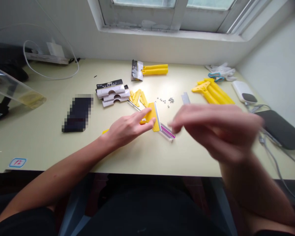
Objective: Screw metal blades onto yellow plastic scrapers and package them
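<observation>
My left hand (124, 131) holds a yellow scraper (153, 119) with a thin metal blade along its right edge. Thumb and forefinger press on the flat head; a bit of yellow shows below the wrist. To the right, my right hand (218, 131) hovers above the desk, blurred by motion. Its fingers are curled into a pinch, and whatever may be in them is too small or smeared to see. Between the hands lies a clear plastic case with a magenta stripe (167, 131). Small screws (171, 100) are scattered beyond, near a loose metal blade (185, 98).
Several yellow plates (137, 96) lie beside stacked cardboard sleeves (113, 91). A packaged pair of yellow handles (154, 69) is at the back. More yellow scraper handles (212, 91), gloves (221, 72), a white device (244, 92) and cables (272, 157) occupy the right. A dark pixelated rectangle (78, 113) lies left.
</observation>
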Demonstrator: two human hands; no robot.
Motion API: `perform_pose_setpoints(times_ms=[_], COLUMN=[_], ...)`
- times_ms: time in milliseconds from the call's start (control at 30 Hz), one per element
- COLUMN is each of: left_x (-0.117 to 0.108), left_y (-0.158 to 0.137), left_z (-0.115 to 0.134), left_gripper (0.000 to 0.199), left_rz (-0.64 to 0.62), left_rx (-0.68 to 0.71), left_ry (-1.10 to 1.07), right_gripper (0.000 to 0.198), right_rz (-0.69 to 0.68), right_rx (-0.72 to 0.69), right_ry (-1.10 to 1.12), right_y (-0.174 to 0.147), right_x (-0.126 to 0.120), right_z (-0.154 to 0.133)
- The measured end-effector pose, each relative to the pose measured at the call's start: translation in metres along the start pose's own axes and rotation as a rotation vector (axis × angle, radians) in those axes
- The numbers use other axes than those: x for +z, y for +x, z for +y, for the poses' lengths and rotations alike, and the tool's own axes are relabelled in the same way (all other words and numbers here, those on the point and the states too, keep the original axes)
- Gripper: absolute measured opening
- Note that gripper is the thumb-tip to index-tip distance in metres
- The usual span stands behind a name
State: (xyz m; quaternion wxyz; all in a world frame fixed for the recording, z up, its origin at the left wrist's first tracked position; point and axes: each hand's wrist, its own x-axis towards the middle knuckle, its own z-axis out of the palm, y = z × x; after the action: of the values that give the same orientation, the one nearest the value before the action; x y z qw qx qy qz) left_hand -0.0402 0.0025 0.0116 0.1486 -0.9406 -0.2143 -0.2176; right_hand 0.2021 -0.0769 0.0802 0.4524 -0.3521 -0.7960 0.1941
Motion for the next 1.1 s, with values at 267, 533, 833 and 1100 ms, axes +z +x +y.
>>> perform_pose_setpoints(times_ms=[267,533,833,1100], left_x=[-0.002,-0.015,-0.006,0.010], left_y=[0.001,0.008,0.011,0.008], left_z=[-0.004,-0.017,-0.009,-0.009], left_gripper=[0.039,0.022,0.036,0.041], left_rz=[0.222,0.299,0.136,0.108], left_rx=[-0.188,-0.747,-0.848,-0.885], left_ry=[-0.478,-1.580,-1.901,-1.921], right_gripper=[0.019,0.028,0.022,0.022], right_rz=[-0.004,-0.192,-0.229,-0.280], right_rx=[0.068,0.208,0.223,0.267], right_ry=[-0.483,-0.599,-0.627,-0.648], right_y=[0.016,0.011,0.012,0.010], right_x=[0.004,0.003,0.011,0.013], right_z=[0.140,0.158,0.163,0.159])
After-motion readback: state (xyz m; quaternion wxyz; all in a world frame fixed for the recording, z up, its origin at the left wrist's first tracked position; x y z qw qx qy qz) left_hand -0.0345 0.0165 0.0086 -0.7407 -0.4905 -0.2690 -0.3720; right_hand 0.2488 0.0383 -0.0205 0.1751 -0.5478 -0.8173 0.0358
